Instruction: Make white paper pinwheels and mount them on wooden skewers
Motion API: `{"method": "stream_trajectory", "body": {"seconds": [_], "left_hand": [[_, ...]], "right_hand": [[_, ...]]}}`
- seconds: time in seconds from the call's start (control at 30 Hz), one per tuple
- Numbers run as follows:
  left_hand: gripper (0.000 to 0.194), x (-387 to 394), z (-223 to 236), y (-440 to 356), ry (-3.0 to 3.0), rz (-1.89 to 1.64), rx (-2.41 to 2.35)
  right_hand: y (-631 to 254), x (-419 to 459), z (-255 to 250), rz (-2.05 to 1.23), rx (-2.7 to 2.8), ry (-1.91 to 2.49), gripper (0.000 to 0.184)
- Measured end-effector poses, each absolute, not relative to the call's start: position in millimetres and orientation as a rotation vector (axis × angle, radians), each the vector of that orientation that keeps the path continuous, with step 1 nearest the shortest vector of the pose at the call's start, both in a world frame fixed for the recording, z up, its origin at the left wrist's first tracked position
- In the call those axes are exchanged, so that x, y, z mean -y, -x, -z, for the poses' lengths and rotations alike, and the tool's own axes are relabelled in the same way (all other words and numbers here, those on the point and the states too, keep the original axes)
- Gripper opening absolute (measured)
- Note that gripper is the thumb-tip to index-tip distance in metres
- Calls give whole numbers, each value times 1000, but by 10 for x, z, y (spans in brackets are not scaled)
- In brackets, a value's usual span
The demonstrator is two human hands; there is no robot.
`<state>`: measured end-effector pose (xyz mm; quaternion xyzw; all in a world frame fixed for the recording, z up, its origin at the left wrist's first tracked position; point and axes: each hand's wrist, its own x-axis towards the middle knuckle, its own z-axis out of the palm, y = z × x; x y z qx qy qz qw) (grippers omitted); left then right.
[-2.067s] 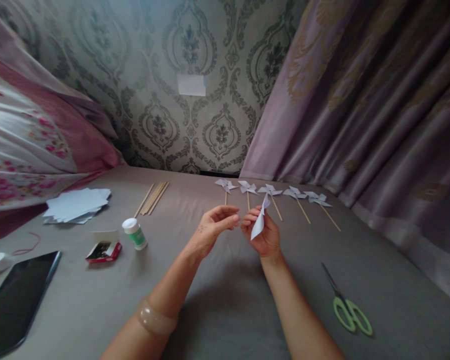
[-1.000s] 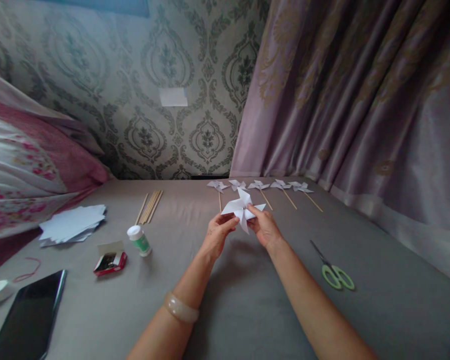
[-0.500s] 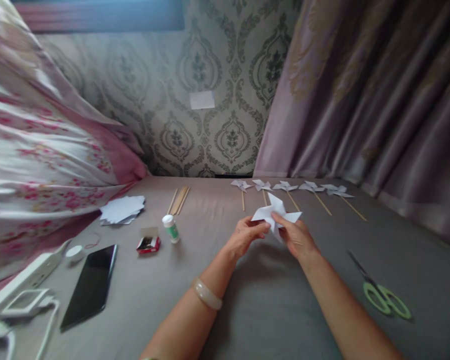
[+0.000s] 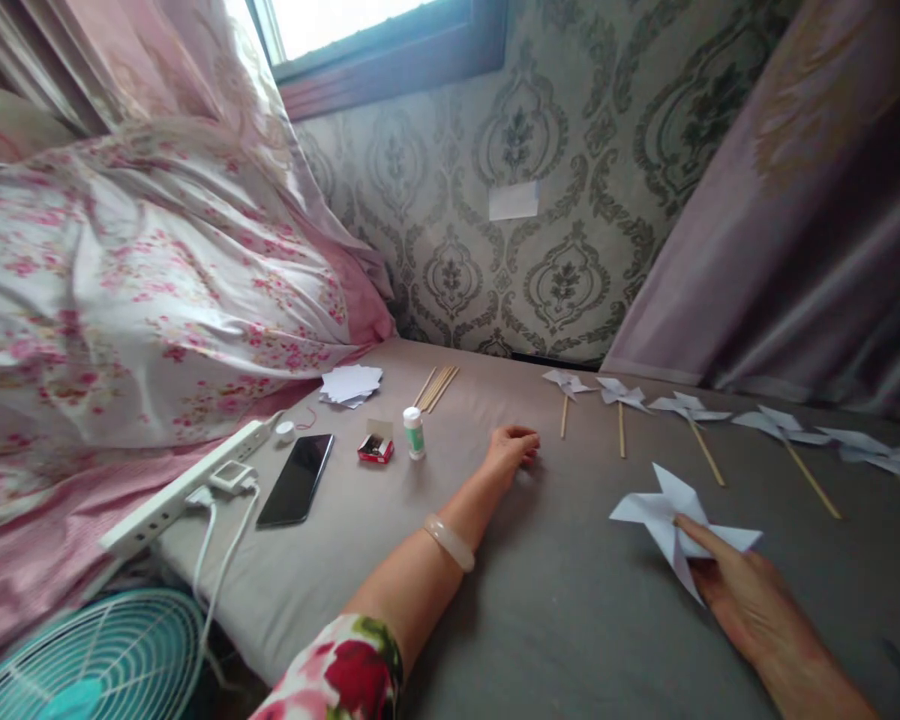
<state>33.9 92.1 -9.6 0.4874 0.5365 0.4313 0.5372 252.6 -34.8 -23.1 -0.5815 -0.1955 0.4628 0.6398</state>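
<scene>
A white paper pinwheel (image 4: 664, 518) is held in my right hand (image 4: 746, 585), whose thumb presses on its centre while the other fingers go behind the paper. No stick shows on this pinwheel. My left hand (image 4: 511, 452) hovers low over the grey cloth, apart from the pinwheel, its fingers loosely bent with nothing visible in them. To its left stand a white glue bottle (image 4: 414, 436) with a green label and a small open red box (image 4: 376, 445) of dark little pieces. Behind these lie several thin wooden sticks (image 4: 439, 389).
Several finished pinwheels on sticks (image 4: 694, 420) line the back right. Paper sheets (image 4: 351, 384), a phone (image 4: 297, 480), a white round cap (image 4: 285, 432) and a power strip (image 4: 187, 485) with cables occupy the left. A turquoise fan (image 4: 90, 660) stands below the edge.
My left hand has let go of the pinwheel and moved away to the left. My right hand keeps it, now nearer to me. The view has swung left, bringing in the fan.
</scene>
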Motion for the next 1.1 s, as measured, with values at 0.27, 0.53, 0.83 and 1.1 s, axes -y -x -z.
{"method": "stream_trajectory", "body": {"seconds": [0.27,0.53,0.83,1.1], "left_hand": [[20,-1338,10,-97,-1446,-1014,-1886],[37,-1667,-98,234,-1677,-856,-2335],[38,-1894,-58,408,-1748,-622,-2520],[31,-2033,-77,532,-1870,-594,-2489]], "right_hand": [[-2358,432,-8,-1085,243,1354,23],[-2400,431,101,-1108,317,1315,40],[-2435,438,176,-1138,336,1327,46],[-2440,441,198,-1181,397,1295,44]]}}
